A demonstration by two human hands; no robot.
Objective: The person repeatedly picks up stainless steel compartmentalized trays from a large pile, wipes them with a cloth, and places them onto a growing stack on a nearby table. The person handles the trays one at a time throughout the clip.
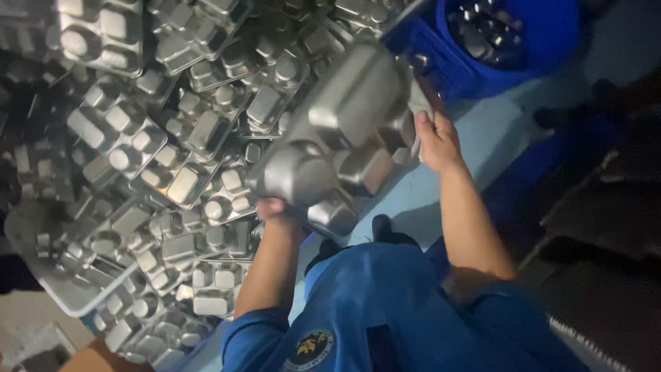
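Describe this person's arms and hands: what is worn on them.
Both hands, left and right, are bare: no gloves, rings or watch visible. The forearms are bare too. Short blue sleeves end near the elbows, part of a blue top with a round emblem on the chest.

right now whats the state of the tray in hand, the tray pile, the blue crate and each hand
steel tray: lifted, underside up, blurred
left hand: fingers gripping the tray's near end
right hand: fingers on the tray's far edge
tray pile: heaped loosely, most upside down
blue crate: holds metal items, too dark to tell which
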